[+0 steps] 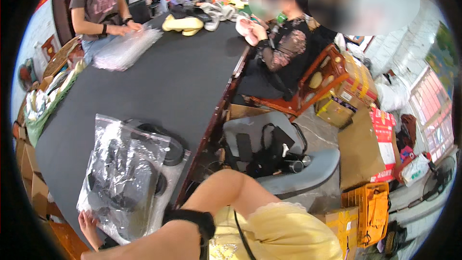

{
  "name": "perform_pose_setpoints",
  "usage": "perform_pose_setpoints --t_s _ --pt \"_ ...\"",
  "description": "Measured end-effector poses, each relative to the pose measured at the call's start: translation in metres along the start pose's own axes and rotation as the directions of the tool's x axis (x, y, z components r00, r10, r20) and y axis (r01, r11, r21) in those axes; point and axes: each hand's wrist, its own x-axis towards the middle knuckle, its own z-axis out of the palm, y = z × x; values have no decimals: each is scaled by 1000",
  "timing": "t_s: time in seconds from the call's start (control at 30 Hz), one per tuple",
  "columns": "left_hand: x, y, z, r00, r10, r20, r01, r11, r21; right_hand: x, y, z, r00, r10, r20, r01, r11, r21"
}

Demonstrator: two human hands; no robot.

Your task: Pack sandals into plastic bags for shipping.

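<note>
My left hand (88,222) is at the lower left edge of a clear plastic zip bag (127,163). Its fingers look stretched and apart, close against the plastic. The bag lies on the dark tabletop, wrinkled and shiny, over grey and black rounded things whose kind I cannot make out. A black rounded piece (174,154) shows beside the bag's upper right corner. My right arm (224,185), with a black band, bends across the bottom of the view, and the fingers of my right hand (139,248) are hidden.
Across the long dark table (187,67), a person handles a stack of clear bags (127,50). Another seated person holds a pink shoe (246,30). Yellow shoes (183,24) lie at the far end. To my right stand a grey chair (298,173), cartons (356,82) and an orange crate (356,212).
</note>
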Motion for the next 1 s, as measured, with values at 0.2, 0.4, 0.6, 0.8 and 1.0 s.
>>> perform_pose_setpoints --t_s 0.2,0.4,0.6,0.8,1.0 --pt "-37 40 65 996 90 2 -89 979 181 -41 -42 -35 685 634 -359 -722 656 -219" --pt "-64 62 83 964 211 -161 -190 972 138 -80 -58 -79 503 487 -714 -863 326 -386" --pt "-60 61 89 977 133 -169 -122 990 72 -142 -59 -177 560 156 -813 -808 -111 -578" --pt "-64 62 91 979 123 -164 -114 991 67 -172 -44 -232 265 462 -847 -943 -61 -328" --pt "-62 65 97 974 152 -167 -139 986 89 -156 -31 -222 145 785 -602 -974 5 -228"
